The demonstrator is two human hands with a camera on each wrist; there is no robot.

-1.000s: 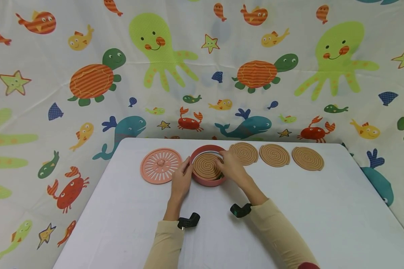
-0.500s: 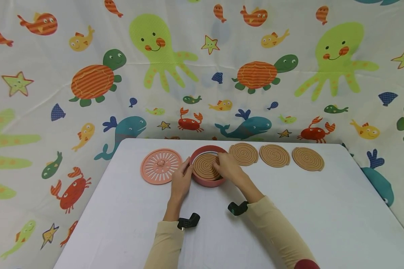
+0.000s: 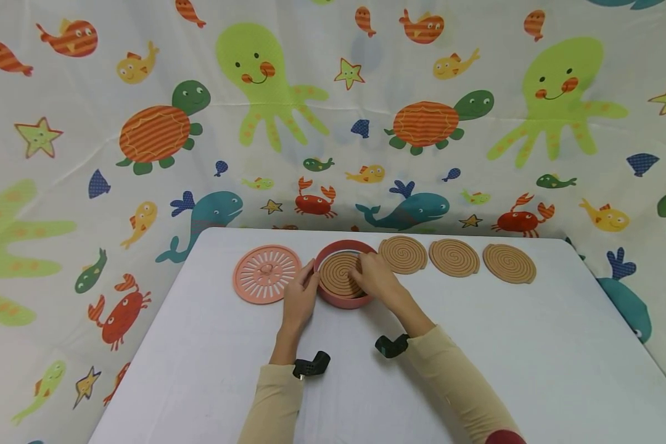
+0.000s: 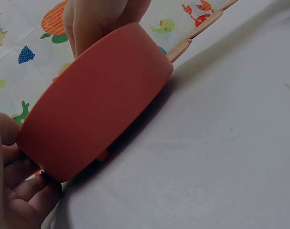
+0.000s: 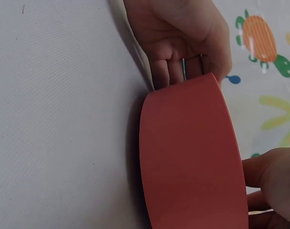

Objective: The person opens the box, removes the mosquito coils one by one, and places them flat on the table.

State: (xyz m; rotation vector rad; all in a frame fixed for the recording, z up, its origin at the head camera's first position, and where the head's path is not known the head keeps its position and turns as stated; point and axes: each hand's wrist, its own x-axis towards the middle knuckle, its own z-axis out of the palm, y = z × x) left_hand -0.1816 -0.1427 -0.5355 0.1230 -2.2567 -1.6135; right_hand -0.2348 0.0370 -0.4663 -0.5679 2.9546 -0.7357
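Observation:
A round red mosquito coil box (image 3: pixel 344 303) stands near the far side of the table. One brown spiral mosquito coil (image 3: pixel 335 275) lies inside its rim. My left hand (image 3: pixel 299 301) grips the box's left side, thumb at the rim and fingers along the wall (image 4: pixel 92 105). From the right, my right hand (image 3: pixel 378 275) reaches over the rim, its thumb on the coil's right part. The other right fingertips are hidden behind the hand and the wall. In the right wrist view, the box wall (image 5: pixel 190 152) hides the coil and the right fingertips (image 5: pixel 253 171) dip behind the rim.
A pink slotted lid (image 3: pixel 250 277) lies just left of the box, beside the left hand. Three more mosquito coils, a near one (image 3: pixel 402 254), a middle one (image 3: pixel 454 258) and a far one (image 3: pixel 509 263), lie in a row to the right. A printed curtain (image 3: pixel 333 123) hangs behind the table.
My right hand has shifted slightly, its thumb moving further in over the coil, and its wrist has come a little to the left. The left hand keeps its hold on the box.

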